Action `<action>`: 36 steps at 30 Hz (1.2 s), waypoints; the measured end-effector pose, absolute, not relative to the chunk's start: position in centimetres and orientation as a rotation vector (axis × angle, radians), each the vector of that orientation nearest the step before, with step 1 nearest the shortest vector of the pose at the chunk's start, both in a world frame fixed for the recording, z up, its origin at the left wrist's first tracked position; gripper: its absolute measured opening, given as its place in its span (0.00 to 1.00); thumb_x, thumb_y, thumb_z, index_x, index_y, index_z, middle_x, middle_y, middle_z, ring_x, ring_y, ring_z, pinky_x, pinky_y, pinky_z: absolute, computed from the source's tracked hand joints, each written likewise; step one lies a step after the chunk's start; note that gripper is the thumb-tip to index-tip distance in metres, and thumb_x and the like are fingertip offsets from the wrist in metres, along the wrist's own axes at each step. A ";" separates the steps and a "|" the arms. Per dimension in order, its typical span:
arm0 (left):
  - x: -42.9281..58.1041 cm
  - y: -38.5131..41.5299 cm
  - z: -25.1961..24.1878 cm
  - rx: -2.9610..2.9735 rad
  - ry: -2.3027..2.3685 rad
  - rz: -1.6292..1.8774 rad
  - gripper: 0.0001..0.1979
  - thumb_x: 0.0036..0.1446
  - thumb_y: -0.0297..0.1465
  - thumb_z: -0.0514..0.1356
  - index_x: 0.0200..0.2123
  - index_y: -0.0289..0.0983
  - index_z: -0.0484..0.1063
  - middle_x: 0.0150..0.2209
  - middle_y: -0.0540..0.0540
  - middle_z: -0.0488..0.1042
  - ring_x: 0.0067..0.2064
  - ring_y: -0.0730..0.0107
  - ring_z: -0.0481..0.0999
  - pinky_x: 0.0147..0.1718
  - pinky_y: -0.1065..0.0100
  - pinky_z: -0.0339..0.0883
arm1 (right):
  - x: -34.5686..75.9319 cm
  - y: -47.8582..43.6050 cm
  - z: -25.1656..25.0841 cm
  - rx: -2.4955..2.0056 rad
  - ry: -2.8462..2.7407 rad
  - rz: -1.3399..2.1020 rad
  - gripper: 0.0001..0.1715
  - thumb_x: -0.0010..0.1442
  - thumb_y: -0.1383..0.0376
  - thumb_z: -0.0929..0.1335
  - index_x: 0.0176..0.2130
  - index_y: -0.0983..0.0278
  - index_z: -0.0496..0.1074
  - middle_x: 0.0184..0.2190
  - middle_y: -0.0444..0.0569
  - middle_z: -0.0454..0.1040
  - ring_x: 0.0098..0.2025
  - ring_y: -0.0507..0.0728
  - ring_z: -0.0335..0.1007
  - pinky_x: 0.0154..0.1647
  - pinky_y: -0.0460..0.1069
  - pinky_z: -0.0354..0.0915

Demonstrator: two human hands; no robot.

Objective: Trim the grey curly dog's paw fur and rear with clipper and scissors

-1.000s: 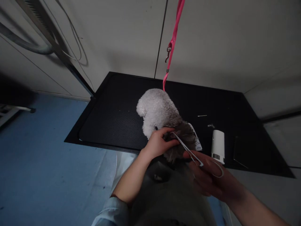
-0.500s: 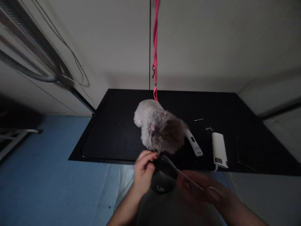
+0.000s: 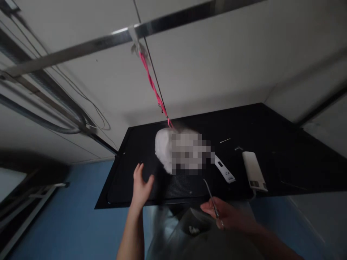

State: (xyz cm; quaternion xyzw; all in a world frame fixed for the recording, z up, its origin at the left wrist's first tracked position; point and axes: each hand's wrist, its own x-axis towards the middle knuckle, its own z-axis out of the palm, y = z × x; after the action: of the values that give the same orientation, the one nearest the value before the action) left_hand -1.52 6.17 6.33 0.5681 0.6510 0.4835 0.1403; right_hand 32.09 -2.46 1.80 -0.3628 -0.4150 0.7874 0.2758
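A small, fluffy, pale-furred dog (image 3: 163, 150) stands on the black table (image 3: 127, 180), the front of it blurred out by pixelation. A pink lead (image 3: 151, 83) runs from it up to a metal bar. To the dog's left, my left hand (image 3: 142, 186) is raised with fingers and thumb apart, holding nothing and not touching the fur. My right hand (image 3: 223, 213) grips a pair of curved metal scissors (image 3: 210, 193) by the handles. Their tip points up toward the dog, a short way below it. Whether the blades are apart cannot be made out.
White clippers (image 3: 225, 169) lie just right of the dog. Beside them is a white box-like device (image 3: 254, 170) with a cord. A thin swab (image 3: 225, 140) lies farther back. The metal bar (image 3: 94, 45) crosses overhead, and a hose (image 3: 35, 112) hangs at left.
My left hand has come away from the dog, moved left and opened. The scissors have drawn back from the fur. The dog has turned, and the view has tilted, bringing the bar in.
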 end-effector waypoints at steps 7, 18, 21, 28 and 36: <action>10.0 13.4 19.3 2.158 1.364 1.179 0.19 0.60 0.43 0.52 0.39 0.37 0.78 0.41 0.42 0.80 0.46 0.61 0.78 0.47 0.62 0.69 | 32.3 -2.3 -0.2 -1.294 -0.823 1.752 0.16 0.43 0.61 0.75 0.30 0.62 0.67 0.28 0.43 0.72 0.33 0.55 0.70 0.39 0.53 0.64; 13.7 2.9 6.8 2.660 1.753 0.213 0.22 0.48 0.32 0.65 0.48 0.34 0.74 0.53 0.32 0.72 0.60 0.42 0.64 0.60 0.39 0.52 | 29.4 3.2 -0.2 -1.114 -0.672 1.592 0.17 0.46 0.56 0.74 0.33 0.64 0.74 0.23 0.40 0.71 0.20 0.46 0.57 0.23 0.45 0.58; 12.2 2.2 4.2 2.512 1.846 0.426 0.17 0.49 0.28 0.62 0.45 0.35 0.74 0.52 0.35 0.72 0.58 0.46 0.66 0.58 0.44 0.58 | 26.4 4.5 -1.0 -1.084 -0.758 1.597 0.22 0.44 0.55 0.75 0.36 0.64 0.74 0.25 0.43 0.73 0.20 0.47 0.59 0.21 0.45 0.55; 10.3 3.0 0.7 1.392 1.972 1.353 0.12 0.56 0.31 0.52 0.37 0.34 0.73 0.40 0.39 0.76 0.44 0.60 0.75 0.48 0.57 0.68 | 25.9 4.1 -1.8 -1.186 -0.995 1.368 0.25 0.55 0.52 0.68 0.48 0.64 0.71 0.35 0.48 0.75 0.22 0.48 0.62 0.26 0.48 0.61; 8.5 2.7 -2.0 0.884 1.633 1.431 0.13 0.49 0.31 0.55 0.38 0.33 0.73 0.38 0.44 0.79 0.41 0.64 0.77 0.47 0.60 0.70 | 23.2 7.5 1.9 -1.167 -1.479 1.064 0.15 0.48 0.61 0.72 0.38 0.61 0.76 0.43 0.50 0.73 0.46 0.60 0.69 0.52 0.55 0.64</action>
State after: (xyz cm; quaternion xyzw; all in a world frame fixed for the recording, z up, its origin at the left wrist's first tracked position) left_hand 8.53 2.66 -2.04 0.3477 0.6420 0.5624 0.3882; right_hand 23.16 7.50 1.87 -0.4763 -0.6035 0.4341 0.4697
